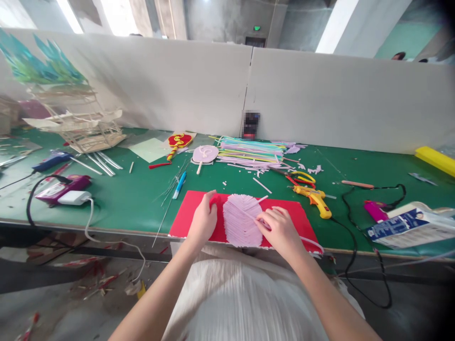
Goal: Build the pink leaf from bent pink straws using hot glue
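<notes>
A lilac oval [241,220] made of slanting, leaf-like rows of fuzzy strips lies on a red board [302,222] at the table's front edge. My right hand [279,229] is over the oval's right edge, fingers pinched on a thin lilac pipe cleaner [307,240] whose tail runs right across the board. On the board's left part rests my left hand [205,218], thumb and fingers curved apart beside the oval, with a bright red patch between them. A short pale strip end [263,199] sticks out at the oval's upper right.
Behind the board lie a pipe cleaner bundle [252,154], a round lilac fan [205,154], a red-yellow ornament [179,140] and a blue pen-like tool [179,184]. At right are a yellow glue gun [314,199], pliers [300,178] and a carton [415,225]; cords trail at both sides.
</notes>
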The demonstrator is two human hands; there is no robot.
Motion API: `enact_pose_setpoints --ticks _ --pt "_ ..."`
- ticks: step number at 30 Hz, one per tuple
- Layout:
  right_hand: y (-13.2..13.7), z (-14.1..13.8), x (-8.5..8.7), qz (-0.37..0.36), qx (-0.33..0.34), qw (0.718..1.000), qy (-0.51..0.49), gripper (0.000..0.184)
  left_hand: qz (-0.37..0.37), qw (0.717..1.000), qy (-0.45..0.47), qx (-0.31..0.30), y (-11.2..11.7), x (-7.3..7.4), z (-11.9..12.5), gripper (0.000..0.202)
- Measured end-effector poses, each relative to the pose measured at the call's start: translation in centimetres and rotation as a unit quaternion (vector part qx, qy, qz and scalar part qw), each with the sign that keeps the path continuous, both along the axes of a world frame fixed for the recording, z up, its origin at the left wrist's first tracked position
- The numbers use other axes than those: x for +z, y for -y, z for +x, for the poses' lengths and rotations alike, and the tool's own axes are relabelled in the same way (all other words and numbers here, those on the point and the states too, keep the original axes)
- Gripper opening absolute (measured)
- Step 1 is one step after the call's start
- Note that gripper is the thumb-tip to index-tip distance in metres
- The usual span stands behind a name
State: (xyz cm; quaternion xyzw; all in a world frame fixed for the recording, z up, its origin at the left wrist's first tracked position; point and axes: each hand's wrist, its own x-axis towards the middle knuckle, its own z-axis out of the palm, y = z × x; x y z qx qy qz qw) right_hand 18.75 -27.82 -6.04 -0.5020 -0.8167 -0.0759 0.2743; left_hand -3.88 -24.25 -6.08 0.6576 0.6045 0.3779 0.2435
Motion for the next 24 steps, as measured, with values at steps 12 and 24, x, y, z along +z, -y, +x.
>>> enact_pose_setpoints --ticks 12,24 --pt "0.4 -0.5 0.5 -0.001 -0.002 1.0 0.003 0.013 0.077 0.948 -0.281 -0.13 2.8 0.2 2.5 0.042" --pt "0.5 -0.8 0.5 -0.007 0.009 1.0 0.005 0.014 0.134 0.923 -0.337 -0.127 3.1 -0.5 3.0 0.039"
